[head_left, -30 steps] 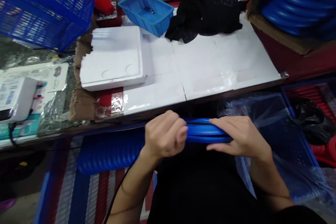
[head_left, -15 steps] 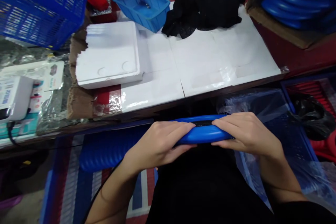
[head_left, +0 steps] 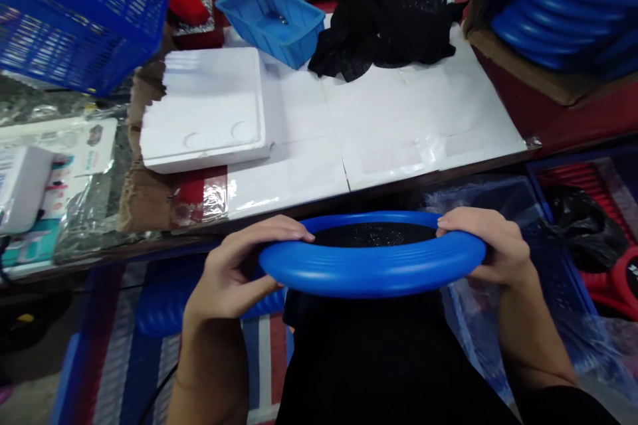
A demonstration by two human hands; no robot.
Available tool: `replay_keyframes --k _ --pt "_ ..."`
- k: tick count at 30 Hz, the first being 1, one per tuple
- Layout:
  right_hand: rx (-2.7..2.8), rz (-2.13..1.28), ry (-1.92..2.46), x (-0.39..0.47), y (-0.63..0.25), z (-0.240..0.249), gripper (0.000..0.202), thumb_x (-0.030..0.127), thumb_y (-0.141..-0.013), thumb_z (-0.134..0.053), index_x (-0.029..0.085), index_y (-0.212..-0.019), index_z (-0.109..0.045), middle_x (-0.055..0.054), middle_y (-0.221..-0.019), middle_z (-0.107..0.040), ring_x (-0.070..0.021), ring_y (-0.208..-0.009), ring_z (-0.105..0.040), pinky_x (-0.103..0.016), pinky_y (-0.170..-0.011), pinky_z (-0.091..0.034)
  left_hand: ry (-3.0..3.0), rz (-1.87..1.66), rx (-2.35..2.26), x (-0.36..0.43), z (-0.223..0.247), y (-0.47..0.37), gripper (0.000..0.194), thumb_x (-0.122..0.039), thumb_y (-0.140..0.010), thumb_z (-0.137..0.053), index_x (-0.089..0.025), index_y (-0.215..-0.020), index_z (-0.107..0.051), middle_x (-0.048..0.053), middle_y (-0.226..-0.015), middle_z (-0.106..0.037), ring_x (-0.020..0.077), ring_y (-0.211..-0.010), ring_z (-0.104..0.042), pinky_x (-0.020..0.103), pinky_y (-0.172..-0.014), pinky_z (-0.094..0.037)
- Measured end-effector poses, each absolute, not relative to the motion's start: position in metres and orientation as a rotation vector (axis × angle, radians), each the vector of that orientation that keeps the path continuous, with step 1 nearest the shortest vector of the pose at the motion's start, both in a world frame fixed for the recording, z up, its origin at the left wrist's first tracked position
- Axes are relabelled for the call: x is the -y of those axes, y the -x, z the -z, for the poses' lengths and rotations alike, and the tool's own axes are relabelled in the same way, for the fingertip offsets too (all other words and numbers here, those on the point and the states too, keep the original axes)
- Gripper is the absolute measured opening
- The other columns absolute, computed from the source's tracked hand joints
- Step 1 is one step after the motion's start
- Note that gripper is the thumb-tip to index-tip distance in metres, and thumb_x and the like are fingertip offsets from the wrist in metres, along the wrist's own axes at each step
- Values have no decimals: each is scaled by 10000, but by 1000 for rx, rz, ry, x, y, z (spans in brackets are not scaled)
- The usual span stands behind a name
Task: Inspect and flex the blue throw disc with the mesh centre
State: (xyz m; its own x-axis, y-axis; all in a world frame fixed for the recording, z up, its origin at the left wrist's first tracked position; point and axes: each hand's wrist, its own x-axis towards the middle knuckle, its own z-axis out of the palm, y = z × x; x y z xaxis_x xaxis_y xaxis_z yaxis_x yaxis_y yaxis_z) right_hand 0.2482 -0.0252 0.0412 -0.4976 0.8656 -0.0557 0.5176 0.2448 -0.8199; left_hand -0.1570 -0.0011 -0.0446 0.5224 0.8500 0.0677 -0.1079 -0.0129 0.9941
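A smooth blue ring with black mesh across its middle is held level in front of my body. My left hand grips its left end, thumb below the rim and fingers over the top. At the right end, my right hand closes round the rim with its fingertips reaching onto the inner edge. The underside of the ring is hidden from view.
Beyond the ring is a white-covered bench with a white foam block, a blue bin and black cloth. Blue rings fill a carton at right. A blue basket stands left; a plastic-lined crate is below right.
My hands have moved apart, the left one farther out to the left. The ring, narrow and squeezed between them before, now shows as a wide oval with its mesh visible.
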Motion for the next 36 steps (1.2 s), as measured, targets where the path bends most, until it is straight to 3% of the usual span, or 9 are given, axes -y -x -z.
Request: replay_keyframes --k 2,6,13,18,23,27,29,32,36 --pt "2209 -1045 1268 27 -242 -36 479 391 -966 -757 177 -1386 -670 -93 -1083 -808 -259 -970 -802 -389 -900 -657 -1487 -698 -720 0 40 146 572 -490 -929 -834 -201 -1396 -677 148 -1193 -786 302 -1080 -770 406 -919 -640" --pt "2352 -1000 1248 26 -223 -40 521 389 -962 -793 144 -1401 -657 -116 -1102 -810 -254 -960 -806 -373 -881 -663 -1816 -650 -740 -4 25 107 616 -613 -903 -824 -168 -1304 -679 86 -983 -799 209 -807 -777 290 -722 -606" --pt "2166 -1233 1242 29 -234 -60 630 456 -976 -774 160 -1505 -603 -121 -1142 -790 -259 -1021 -790 -387 -927 -653 -1797 -993 -699 0 44 112 565 -613 -879 -847 -166 -1208 -743 58 -905 -811 211 -756 -787 317 -753 -655" --pt "2133 -1058 1260 37 -240 -59 486 532 -1017 -694 185 -1357 -689 -70 -1031 -822 -219 -865 -811 -321 -820 -666 -1737 -1115 -723 13 62 118 547 -633 -951 -759 -163 -1230 -761 59 -864 -798 221 -706 -770 337 -672 -665" --pt "2119 -1059 1270 29 -235 -62 408 492 -972 -770 186 -1239 -733 -47 -982 -833 -205 -801 -816 -282 -786 -671 -1711 -1049 -808 18 60 122 552 -675 -941 -741 -195 -1213 -748 34 -916 -805 220 -748 -778 335 -705 -668" --pt "2177 -1063 1315 27 -232 -65 390 449 -945 -812 184 -1223 -743 -45 -955 -830 -208 -786 -811 -284 -730 -657 -1646 -650 -736 -2 28 124 477 -553 -962 -769 -205 -1280 -697 76 -1116 -813 238 -959 -805 320 -833 -657" --pt "2224 -1028 1270 28 -230 -65 411 414 -940 -818 167 -1254 -725 -57 -979 -828 -214 -804 -811 -301 -744 -652 -1697 -573 -653 -13 10 118 542 -480 -959 -795 -191 -1394 -646 108 -1211 -801 253 -1056 -799 329 -899 -645" --pt "2273 -1008 1244 31 -229 -66 410 401 -951 -803 147 -1259 -708 -67 -982 -821 -215 -809 -805 -312 -756 -643 -1808 -640 -582 -19 -8 104 602 -455 -970 -791 -148 -1451 -600 136 -1176 -804 258 -999 -808 327 -831 -642" --pt "2280 -1040 1257 36 -234 -68 431 467 -1000 -737 158 -1295 -688 -68 -990 -814 -213 -826 -804 -322 -781 -646 -1845 -734 -659 -9 -15 93 485 -437 -981 -770 -133 -1343 -657 116 -1088 -817 242 -895 -805 332 -757 -625"
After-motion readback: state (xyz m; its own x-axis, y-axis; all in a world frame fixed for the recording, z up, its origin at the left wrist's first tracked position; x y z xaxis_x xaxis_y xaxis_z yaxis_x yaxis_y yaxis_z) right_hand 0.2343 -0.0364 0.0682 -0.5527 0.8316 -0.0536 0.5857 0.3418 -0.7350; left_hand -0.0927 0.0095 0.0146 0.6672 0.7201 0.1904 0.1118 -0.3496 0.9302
